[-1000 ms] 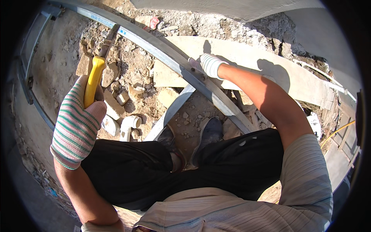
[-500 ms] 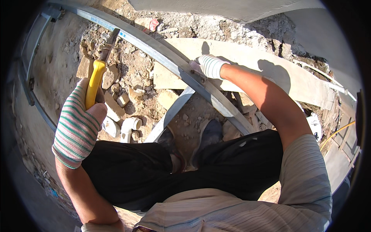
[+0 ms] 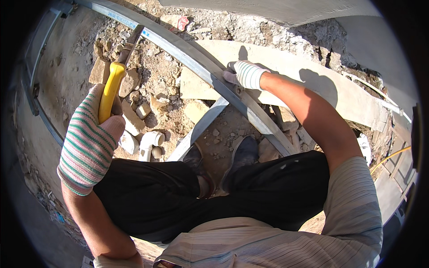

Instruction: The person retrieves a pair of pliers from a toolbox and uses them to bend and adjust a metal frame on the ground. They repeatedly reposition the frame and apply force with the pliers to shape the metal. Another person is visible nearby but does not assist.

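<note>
Head view: the left hand point(image 3: 91, 140), in a striped knit glove, is clenched around the yellow-handled metal hand tool point(image 3: 112, 87), whose dark head points up toward the long grey metal channel bar point(image 3: 187, 56). The right hand point(image 3: 245, 73) — white-gloved — curls its fingers over that bar's edge, gripping it. Below the bar lie stone rubble point(image 3: 147, 105) and white plastic pipe elbows point(image 3: 149, 142).

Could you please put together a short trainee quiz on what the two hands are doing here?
1. True or false: the left hand grips a yellow-handled tool.
2. The right hand rests on: A) the grey metal rail, B) the white pipe elbow, C) a shoe.
3. Which colours stripe the left glove?

Key: 1 true; 2 A; 3 pink, green and white.
</note>
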The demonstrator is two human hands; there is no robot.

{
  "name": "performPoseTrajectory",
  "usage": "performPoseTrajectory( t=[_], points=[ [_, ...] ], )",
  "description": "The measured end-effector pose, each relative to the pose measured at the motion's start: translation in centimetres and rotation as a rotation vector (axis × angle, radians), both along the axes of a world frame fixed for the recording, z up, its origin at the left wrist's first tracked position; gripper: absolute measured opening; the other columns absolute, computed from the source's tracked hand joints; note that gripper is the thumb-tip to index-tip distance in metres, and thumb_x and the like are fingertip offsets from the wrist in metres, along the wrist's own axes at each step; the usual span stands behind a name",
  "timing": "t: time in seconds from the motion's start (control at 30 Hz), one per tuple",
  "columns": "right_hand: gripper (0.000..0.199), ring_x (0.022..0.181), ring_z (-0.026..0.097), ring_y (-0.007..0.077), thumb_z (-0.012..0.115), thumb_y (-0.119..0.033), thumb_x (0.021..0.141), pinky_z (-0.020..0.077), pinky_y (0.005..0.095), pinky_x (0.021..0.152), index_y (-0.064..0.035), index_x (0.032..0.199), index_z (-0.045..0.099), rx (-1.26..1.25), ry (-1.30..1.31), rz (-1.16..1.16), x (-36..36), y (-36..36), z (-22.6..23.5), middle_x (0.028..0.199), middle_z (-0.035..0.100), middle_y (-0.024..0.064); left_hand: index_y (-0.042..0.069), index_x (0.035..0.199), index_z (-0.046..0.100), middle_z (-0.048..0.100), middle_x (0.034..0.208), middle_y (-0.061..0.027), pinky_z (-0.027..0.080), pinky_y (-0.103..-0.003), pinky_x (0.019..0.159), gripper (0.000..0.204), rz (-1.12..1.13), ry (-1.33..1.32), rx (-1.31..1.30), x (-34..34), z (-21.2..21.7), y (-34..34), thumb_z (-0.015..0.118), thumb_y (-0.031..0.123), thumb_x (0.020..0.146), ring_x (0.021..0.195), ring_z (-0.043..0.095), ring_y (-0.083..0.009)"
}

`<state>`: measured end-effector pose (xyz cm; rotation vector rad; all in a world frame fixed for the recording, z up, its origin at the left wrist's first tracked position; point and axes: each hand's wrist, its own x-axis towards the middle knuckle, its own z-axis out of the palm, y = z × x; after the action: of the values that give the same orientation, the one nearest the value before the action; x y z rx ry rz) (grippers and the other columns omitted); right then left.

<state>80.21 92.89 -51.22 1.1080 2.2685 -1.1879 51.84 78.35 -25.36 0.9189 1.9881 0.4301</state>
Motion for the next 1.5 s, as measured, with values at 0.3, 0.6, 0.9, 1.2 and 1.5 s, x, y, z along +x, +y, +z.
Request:
performPoseTrajectory(
  t=[0.3, 0.6, 0.9, 1.2, 1.5],
  points=[
    [0.058, 0.089, 0.066, 0.0360, 0.046, -0.054, 0.097, 0.0492, 0.0445, 0.082, -0.0004, 0.108, 0.065, -0.077, -0.076, 0.046, -0.5, 0.8, 1.3, 0.092, 0.068, 0.0212, -0.004, 0.123, 0.052, 0.051, 0.077, 0.0006, 0.044, -0.021, 0.052, 0.045, -0.005, 0.007, 0.011, -0.4, -0.1, -0.4, 0.059, 0.010, 0.081, 0.058, 0.047, -0.0064],
    [0.060, 0.079, 0.065, 0.0391, 0.044, -0.052, 0.098, 0.0500, 0.0454, 0.078, 0.0022, 0.096, 0.068, -0.100, 0.008, -0.034, -0.2, 0.6, 0.8, 0.084, 0.067, 0.0247, -0.002, 0.117, 0.054, 0.051, 0.077, 0.0005, 0.045, -0.021, 0.051, 0.039, -0.043, 0.002, 0.024, -1.0, -0.2, -0.7, 0.060, 0.011, 0.081, 0.058, 0.048, -0.0058],
    [0.058, 0.090, 0.066, 0.0377, 0.046, -0.053, 0.097, 0.0491, 0.0463, 0.082, 0.0013, 0.105, 0.068, -0.149, -0.101, -0.003, -0.9, 0.5, 2.9, 0.094, 0.069, 0.0235, -0.002, 0.113, 0.055, 0.051, 0.077, 0.0006, 0.044, -0.021, 0.052, 0.036, -0.029, 0.013, 0.016, -0.8, -0.2, -0.6, 0.059, 0.011, 0.080, 0.059, 0.047, -0.0066],
    [0.058, 0.093, 0.067, 0.0387, 0.047, -0.052, 0.097, 0.0497, 0.0470, 0.085, 0.0008, 0.111, 0.066, -0.018, -0.078, 0.084, -0.4, 0.1, 1.6, 0.102, 0.069, 0.0238, -0.001, 0.111, 0.056, 0.050, 0.076, 0.0011, 0.044, -0.021, 0.053, 0.034, -0.063, 0.022, 0.022, -0.8, 0.0, -0.5, 0.059, 0.012, 0.080, 0.059, 0.047, -0.0064],
    [0.057, 0.100, 0.064, 0.0405, 0.044, -0.052, 0.098, 0.0487, 0.0462, 0.089, -0.0002, 0.113, 0.064, -0.027, -0.032, 0.044, -0.7, -0.1, 2.0, 0.104, 0.067, 0.0265, 0.000, 0.109, 0.056, 0.050, 0.076, 0.0012, 0.045, -0.021, 0.053, 0.032, -0.022, 0.004, 0.020, -0.7, -0.1, -0.5, 0.059, 0.011, 0.080, 0.059, 0.047, -0.0066]
  ],
)
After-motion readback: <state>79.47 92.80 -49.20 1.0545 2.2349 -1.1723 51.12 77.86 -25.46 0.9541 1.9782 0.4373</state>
